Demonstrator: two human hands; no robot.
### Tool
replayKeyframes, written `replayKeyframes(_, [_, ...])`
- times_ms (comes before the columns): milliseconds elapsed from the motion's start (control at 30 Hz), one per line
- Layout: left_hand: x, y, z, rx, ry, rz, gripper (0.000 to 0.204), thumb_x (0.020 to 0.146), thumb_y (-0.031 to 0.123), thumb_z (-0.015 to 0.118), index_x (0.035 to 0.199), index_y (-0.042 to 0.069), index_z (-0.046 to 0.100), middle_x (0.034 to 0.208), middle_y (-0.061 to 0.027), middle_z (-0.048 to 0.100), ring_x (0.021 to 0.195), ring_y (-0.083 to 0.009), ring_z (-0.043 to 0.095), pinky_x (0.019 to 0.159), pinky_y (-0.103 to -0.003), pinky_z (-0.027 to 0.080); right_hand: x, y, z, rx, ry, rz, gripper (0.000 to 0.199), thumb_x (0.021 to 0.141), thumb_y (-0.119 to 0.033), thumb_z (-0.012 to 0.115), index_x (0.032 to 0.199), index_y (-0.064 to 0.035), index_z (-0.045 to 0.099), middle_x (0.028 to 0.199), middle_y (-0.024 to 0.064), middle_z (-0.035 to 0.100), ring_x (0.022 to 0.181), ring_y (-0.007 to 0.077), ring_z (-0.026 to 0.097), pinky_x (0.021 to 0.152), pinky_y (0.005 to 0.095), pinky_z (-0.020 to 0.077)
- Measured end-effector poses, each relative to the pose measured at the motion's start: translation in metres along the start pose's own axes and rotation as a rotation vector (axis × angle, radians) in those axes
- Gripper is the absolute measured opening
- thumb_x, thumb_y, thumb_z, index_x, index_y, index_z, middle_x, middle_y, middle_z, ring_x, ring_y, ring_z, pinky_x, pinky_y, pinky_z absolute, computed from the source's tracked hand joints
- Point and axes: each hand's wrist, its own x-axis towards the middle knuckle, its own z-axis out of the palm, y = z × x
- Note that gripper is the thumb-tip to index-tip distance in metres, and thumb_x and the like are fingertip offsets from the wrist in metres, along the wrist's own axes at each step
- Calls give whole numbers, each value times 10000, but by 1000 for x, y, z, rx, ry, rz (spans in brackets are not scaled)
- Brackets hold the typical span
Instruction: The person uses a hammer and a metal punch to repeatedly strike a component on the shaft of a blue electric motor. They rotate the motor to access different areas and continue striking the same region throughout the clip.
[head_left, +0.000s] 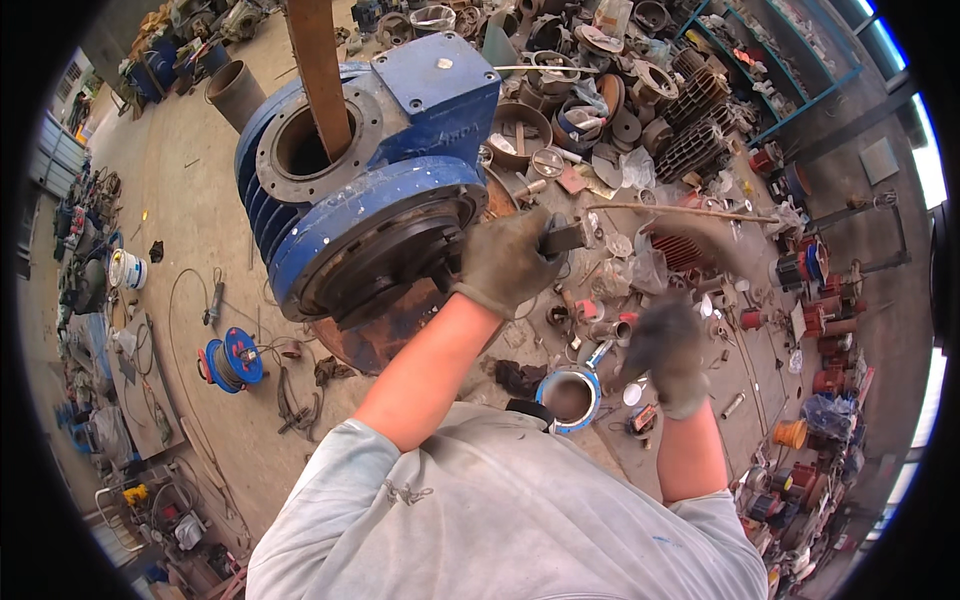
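My left hand (508, 262), in a dark work glove, is closed round a short dark metal bar (566, 237) whose squared end sticks out to the right. It is held against the dark round flange (400, 250) on the side of a large blue motor or gearbox housing (370, 200). A wooden beam (318, 80) stands in the housing's round top opening. My right hand (668, 350), also gloved, is raised at the right and smeared by motion. A blurred brownish streak shows above it, too smeared to name; the fingers cannot be made out.
Scrap machine parts (600, 110) are heaped beyond the housing. Near my body lies a blue-rimmed ring (568, 398). A blue cable reel (232, 360) with loose cable sits on the floor at the left. A blue shelf rack (780, 75) and rows of red parts (835, 350) stand at the right.
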Motion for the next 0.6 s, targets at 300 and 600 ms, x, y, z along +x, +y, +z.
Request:
replayKeyframes(300, [-8, 10, 5, 48, -136, 45, 188, 854, 297, 794, 911, 143, 704, 855, -109, 757, 808, -342, 769, 702, -492, 599, -18, 29, -22, 360, 59, 195, 498, 1149, -487, 586, 943, -37, 645, 738, 26, 631, 528, 105, 561, 465, 285, 434])
replayKeyframes(600, [-1, 11, 1, 76, -204, -61, 229, 843, 309, 798, 938, 125, 700, 914, -114, 776, 904, -366, 777, 770, -519, 598, -21, 62, -54, 225, 239, 58, 440, 1180, -436, 526, 972, -63, 634, 677, 4, 567, 450, 94, 482, 417, 266, 390])
